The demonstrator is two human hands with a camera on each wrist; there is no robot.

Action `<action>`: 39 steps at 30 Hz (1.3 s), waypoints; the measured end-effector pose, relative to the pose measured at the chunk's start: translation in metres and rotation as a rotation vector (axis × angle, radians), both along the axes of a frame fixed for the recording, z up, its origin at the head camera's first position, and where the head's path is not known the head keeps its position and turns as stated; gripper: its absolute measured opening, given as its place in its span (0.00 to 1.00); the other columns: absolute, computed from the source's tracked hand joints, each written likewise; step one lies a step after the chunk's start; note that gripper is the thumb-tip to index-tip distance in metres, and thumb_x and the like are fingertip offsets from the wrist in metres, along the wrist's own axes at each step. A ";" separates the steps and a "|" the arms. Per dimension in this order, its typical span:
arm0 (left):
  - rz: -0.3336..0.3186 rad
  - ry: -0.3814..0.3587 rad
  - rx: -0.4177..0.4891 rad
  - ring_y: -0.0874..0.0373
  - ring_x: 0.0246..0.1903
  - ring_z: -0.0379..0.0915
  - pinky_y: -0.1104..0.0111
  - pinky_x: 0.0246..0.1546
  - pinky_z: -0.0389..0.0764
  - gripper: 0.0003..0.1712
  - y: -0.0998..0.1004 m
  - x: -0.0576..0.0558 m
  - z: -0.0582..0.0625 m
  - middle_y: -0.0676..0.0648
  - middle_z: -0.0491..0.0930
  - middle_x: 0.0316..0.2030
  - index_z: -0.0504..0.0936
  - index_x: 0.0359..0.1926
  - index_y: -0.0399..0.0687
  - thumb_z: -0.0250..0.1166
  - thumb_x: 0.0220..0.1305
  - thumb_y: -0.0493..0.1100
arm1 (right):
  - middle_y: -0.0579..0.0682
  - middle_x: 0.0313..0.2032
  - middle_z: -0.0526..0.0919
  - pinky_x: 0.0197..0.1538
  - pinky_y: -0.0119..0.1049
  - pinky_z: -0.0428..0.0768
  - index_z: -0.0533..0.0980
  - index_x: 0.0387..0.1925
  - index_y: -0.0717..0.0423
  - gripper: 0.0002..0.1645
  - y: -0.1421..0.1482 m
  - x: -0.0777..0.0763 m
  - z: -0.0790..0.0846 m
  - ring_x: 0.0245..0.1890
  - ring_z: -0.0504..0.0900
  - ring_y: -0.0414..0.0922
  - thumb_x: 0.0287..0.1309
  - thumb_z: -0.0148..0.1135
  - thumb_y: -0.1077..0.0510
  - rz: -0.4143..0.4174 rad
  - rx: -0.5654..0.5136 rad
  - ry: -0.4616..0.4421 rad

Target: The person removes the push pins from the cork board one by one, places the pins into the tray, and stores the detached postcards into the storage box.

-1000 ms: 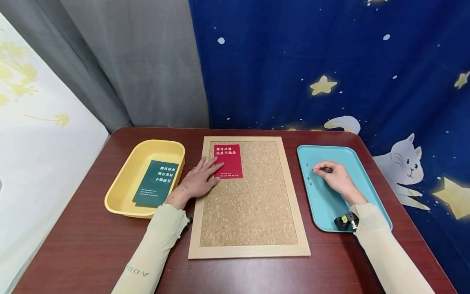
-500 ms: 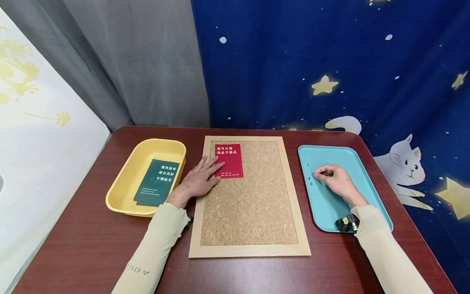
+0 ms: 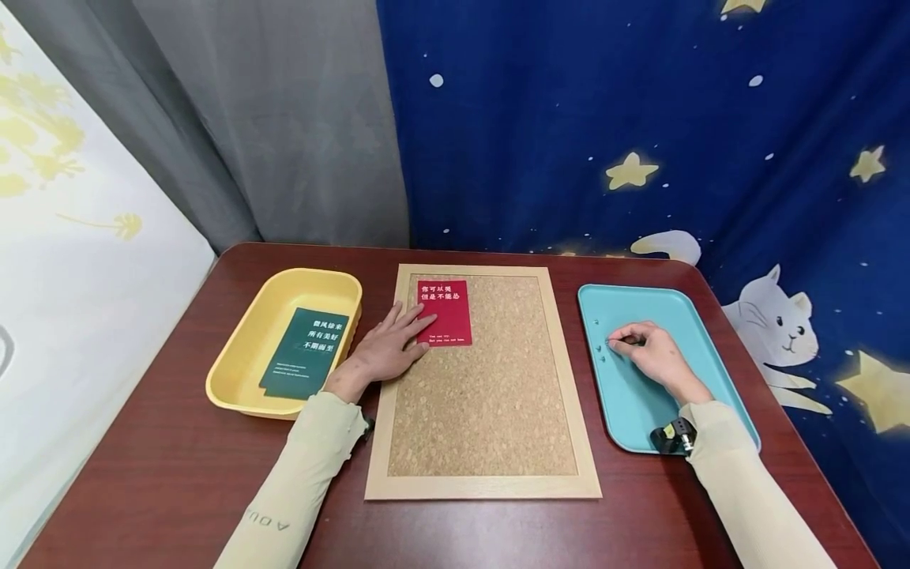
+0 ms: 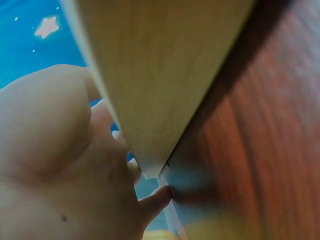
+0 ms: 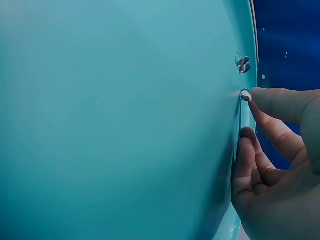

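Note:
My left hand (image 3: 384, 348) lies flat with fingers spread over the left frame of the corkboard (image 3: 490, 411). Its fingertips press on a red card (image 3: 453, 316) with white writing at the board's upper left. In the left wrist view, the palm and fingers (image 4: 155, 200) show beside the frame's wooden edge. Over the blue tray (image 3: 633, 423), my right hand (image 3: 657, 356) has thumb and forefinger pinched at a small shiny thumbtack (image 5: 245, 95); its other fingers are curled against the tray. Several more tacks (image 5: 243, 65) lie along the tray's left side.
A yellow basket (image 3: 235, 356) stands left of the corkboard, holding green cards (image 3: 302, 356) with white writing. All of it is on a dark red wooden table (image 3: 163, 450). Grey and blue curtains (image 3: 512, 142) hang behind the table's far edge.
My right hand's fingertips have shifted slightly nearer to me over the tray, to a thumbtack among the others. The left hand has stayed on the red card.

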State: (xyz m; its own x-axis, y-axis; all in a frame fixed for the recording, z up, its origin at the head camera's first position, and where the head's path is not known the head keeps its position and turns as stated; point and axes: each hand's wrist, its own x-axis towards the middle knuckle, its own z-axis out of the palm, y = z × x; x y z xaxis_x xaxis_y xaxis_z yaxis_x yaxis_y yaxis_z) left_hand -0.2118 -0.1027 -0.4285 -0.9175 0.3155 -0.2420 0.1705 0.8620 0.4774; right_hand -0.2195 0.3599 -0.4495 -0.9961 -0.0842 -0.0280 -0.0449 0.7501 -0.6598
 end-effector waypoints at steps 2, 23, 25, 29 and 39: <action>-0.003 0.007 -0.003 0.40 0.85 0.28 0.32 0.79 0.45 0.36 -0.001 0.001 0.000 0.46 0.46 0.85 0.58 0.82 0.60 0.55 0.77 0.52 | 0.61 0.48 0.80 0.42 0.34 0.70 0.85 0.49 0.60 0.13 -0.001 0.000 -0.001 0.43 0.72 0.47 0.71 0.65 0.56 0.001 0.000 0.004; -0.001 0.000 0.011 0.41 0.85 0.25 0.33 0.80 0.43 0.36 0.000 0.000 -0.003 0.47 0.45 0.85 0.58 0.82 0.61 0.54 0.78 0.53 | 0.63 0.49 0.80 0.47 0.50 0.75 0.83 0.47 0.60 0.12 -0.024 0.009 0.024 0.46 0.78 0.59 0.69 0.67 0.56 0.096 0.154 0.190; -0.001 -0.001 0.004 0.42 0.85 0.25 0.33 0.80 0.44 0.36 0.000 -0.001 -0.003 0.48 0.45 0.85 0.57 0.82 0.62 0.54 0.78 0.54 | 0.63 0.50 0.80 0.50 0.53 0.76 0.84 0.47 0.60 0.13 -0.027 0.011 0.023 0.49 0.77 0.59 0.68 0.68 0.55 0.120 0.167 0.210; -0.002 -0.004 -0.005 0.42 0.85 0.25 0.33 0.80 0.44 0.37 -0.001 -0.001 -0.002 0.49 0.45 0.85 0.57 0.82 0.63 0.55 0.78 0.54 | 0.62 0.53 0.79 0.57 0.59 0.77 0.83 0.51 0.60 0.16 -0.035 0.015 0.026 0.56 0.75 0.61 0.68 0.68 0.53 0.163 0.199 0.200; 0.007 -0.013 0.001 0.42 0.85 0.24 0.34 0.80 0.44 0.37 -0.001 -0.001 -0.002 0.48 0.45 0.85 0.57 0.82 0.63 0.55 0.77 0.54 | 0.63 0.65 0.73 0.65 0.65 0.73 0.78 0.62 0.57 0.28 -0.061 0.027 0.034 0.67 0.70 0.64 0.68 0.68 0.44 0.296 0.317 0.136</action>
